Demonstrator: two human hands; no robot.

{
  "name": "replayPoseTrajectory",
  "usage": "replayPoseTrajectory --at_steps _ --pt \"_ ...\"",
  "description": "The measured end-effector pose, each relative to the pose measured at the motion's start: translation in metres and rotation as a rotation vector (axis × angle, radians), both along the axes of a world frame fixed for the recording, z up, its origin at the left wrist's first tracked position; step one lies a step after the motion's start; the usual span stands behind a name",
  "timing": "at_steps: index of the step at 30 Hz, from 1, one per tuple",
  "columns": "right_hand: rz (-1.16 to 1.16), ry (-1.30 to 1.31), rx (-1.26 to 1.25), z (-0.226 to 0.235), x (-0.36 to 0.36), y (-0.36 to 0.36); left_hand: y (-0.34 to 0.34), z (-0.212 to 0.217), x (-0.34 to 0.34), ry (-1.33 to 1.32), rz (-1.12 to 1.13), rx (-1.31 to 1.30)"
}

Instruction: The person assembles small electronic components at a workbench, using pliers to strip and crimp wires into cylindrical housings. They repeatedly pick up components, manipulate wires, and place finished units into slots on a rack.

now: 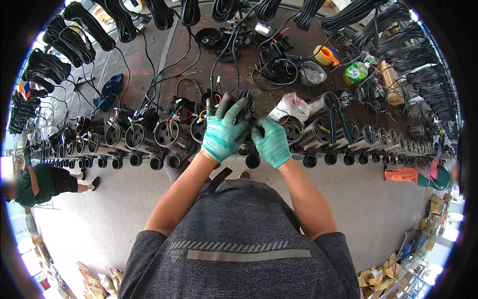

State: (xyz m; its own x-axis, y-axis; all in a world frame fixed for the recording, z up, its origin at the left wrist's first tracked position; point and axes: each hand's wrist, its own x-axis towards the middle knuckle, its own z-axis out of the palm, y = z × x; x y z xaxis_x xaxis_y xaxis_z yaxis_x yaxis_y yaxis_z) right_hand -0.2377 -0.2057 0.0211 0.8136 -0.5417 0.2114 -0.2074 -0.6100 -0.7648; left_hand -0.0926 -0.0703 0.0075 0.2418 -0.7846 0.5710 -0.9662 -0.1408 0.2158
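Note:
Both my hands wear green gloves with dark, dirty fingertips and work close together at the bench's near edge. My left hand is around the near left side of a black ribbed part; its upper fingers stretch past the part and its thumb bends in toward it. Right beside it, my right hand is closed, its fingers and thumb drawn together at the same spot; what they pinch is too dark and small to name. To the left, a metal cylinder with a black end and coloured wires lies in a row of similar ones.
Pliers with dark handles lie on the cylinders to the right. A plastic bag, orange tape roll and green-liquid bottle sit on the bench. Bundled black cables hang around its far side. People stand at left and right.

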Motion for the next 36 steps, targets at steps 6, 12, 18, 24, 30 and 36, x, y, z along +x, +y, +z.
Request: replayPoseTrajectory --at_steps 6,12,18,24,30,36 --pt "-0.062 0.025 0.223 -0.007 0.004 -0.001 -0.005 -0.01 0.001 -0.069 0.026 -0.059" --pt "-0.206 0.102 1.133 0.015 0.008 0.002 -0.005 -0.014 0.001 -0.134 0.03 -0.05" --pt "-0.248 0.129 1.272 0.02 0.006 -0.003 -0.008 -0.014 0.001 -0.13 0.031 -0.058" --pt "-0.286 0.159 1.244 0.028 0.008 0.0 -0.008 -0.016 0.0 -0.148 0.015 -0.053" --pt "-0.298 0.191 1.239 0.025 0.011 -0.001 -0.007 -0.008 -0.001 -0.038 0.01 -0.042" --pt "-0.059 0.058 0.183 -0.021 -0.012 -0.023 -0.005 -0.002 -0.001 0.043 0.002 -0.03"
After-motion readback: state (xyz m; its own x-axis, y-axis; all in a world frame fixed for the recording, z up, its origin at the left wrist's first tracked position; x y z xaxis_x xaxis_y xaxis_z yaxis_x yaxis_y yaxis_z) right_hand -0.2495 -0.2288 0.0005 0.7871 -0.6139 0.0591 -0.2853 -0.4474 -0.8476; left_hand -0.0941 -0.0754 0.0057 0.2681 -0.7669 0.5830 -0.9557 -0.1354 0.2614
